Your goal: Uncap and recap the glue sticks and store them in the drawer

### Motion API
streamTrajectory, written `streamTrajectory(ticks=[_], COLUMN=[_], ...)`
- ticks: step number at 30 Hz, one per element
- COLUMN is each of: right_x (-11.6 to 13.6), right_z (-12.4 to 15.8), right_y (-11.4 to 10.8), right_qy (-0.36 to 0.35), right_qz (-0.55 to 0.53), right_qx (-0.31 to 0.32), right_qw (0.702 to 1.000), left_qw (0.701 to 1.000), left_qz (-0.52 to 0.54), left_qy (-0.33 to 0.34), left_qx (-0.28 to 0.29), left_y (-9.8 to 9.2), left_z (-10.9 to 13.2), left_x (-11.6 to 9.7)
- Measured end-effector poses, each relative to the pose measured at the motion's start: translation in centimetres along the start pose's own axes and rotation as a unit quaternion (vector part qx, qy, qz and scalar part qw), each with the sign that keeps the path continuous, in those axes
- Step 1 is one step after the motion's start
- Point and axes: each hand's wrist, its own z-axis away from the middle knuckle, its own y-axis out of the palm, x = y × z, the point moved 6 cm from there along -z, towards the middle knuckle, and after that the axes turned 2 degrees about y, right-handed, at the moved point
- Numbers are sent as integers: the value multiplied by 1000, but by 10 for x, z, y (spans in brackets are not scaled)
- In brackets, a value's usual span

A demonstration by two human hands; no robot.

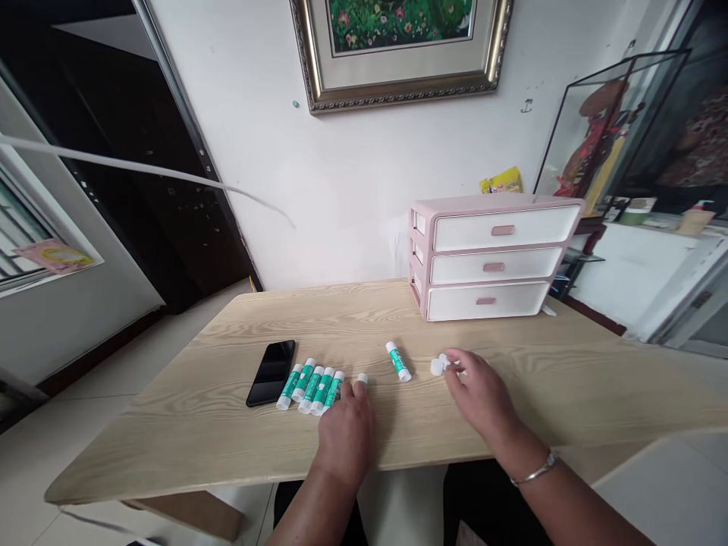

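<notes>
Several green-and-white glue sticks [311, 388] lie side by side on the wooden table. At the right end of this row, my left hand [348, 425] is closed around one glue stick [362, 378], whose white end shows past the fingers. A lone glue stick [398, 362] lies between my two hands, touching neither. My right hand [481, 390] has its thumb and fingertips pinched at a small group of white caps [437, 367]. The fingers partly cover the caps, and one seems to be between them.
Left of the row lies a black phone [271, 373]. A pink-and-white drawer unit [494, 262] stands at the table's back right against the wall, with a yellow packet [505, 181] behind its top. The table's front edge [227, 486] runs close to my legs.
</notes>
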Motion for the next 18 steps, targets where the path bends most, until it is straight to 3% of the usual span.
streamTrajectory(ticks=[5, 11, 14, 18], right_x=[40, 50, 46, 44], right_z=[5, -3, -8, 7], right_y=[43, 79, 86, 83], right_qy=[-32, -11, 0, 45], right_qz=[-2, 76, 54, -117], right_qx=[99, 152, 157, 148], right_qw=[995, 985, 986, 981], left_qw=[1000, 991, 964, 907], left_qz=[3, 106, 240, 416], left_qy=[-5, 5, 37, 42], left_qx=[-16, -85, -103, -40], left_y=[5, -2, -8, -10], left_z=[-5, 9, 16, 14], left_x=[7, 8, 4, 1])
